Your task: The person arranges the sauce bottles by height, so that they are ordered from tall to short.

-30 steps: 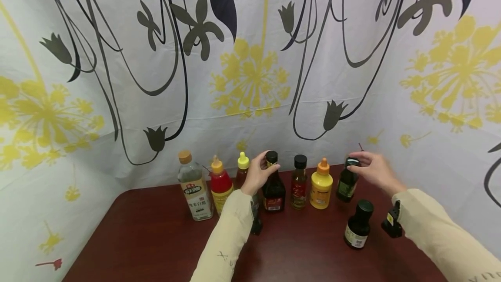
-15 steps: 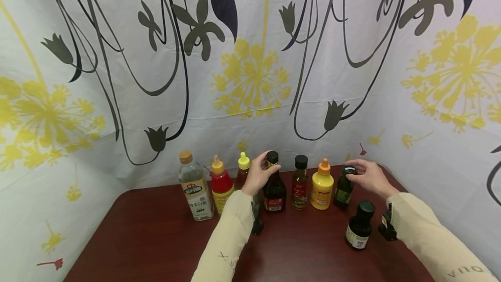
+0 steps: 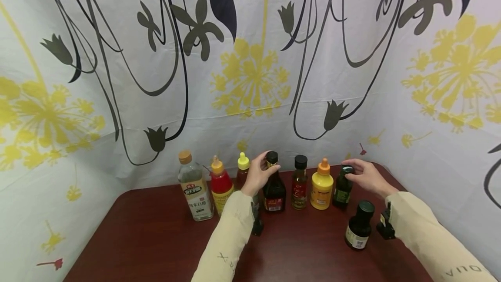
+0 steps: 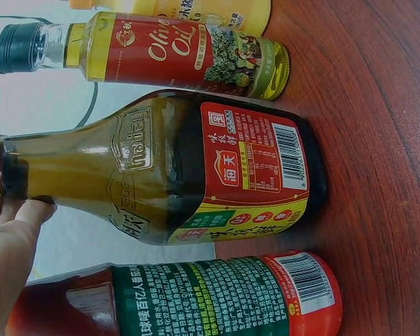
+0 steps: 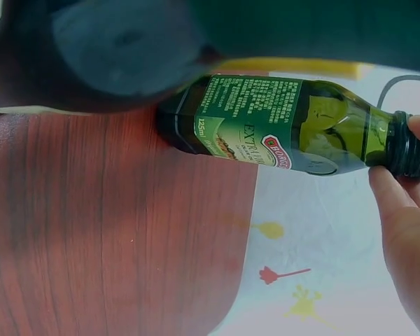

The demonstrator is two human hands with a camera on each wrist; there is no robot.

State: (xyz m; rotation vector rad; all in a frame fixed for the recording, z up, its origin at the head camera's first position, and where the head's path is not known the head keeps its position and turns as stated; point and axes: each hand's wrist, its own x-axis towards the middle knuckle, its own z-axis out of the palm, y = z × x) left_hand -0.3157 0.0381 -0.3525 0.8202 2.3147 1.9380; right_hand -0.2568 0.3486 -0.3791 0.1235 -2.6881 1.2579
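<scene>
My left hand (image 3: 258, 174) holds the dark soy sauce bottle (image 3: 275, 195) by its neck; the bottle stands upright. In the left wrist view, its red and yellow label (image 4: 255, 157) and my left fingers (image 4: 29, 213) at the neck show. My right hand (image 3: 369, 177) pinches the black cap of a small green olive oil bottle (image 3: 342, 191), upright at the right end of the row. The right wrist view shows its green label (image 5: 248, 115), with a blurred dark bottle shape in front. Left of it stands a yellow squeeze bottle (image 3: 322, 190) with an orange tip.
Between the soy sauce and yellow bottles stands a red-labelled olive oil bottle (image 3: 299, 184). Leftward are a vinegar bottle (image 3: 197, 197), a red-and-yellow squeeze bottle (image 3: 221, 186) and a yellow-tipped bottle (image 3: 243, 171). A dark, white-labelled bottle (image 3: 358, 229) stands nearer on the brown table (image 3: 148, 247).
My right hand has carried the green olive oil bottle leftward, closer to the yellow squeeze bottle, and it is nearly still in the last half second. My left hand has stayed on the soy sauce bottle.
</scene>
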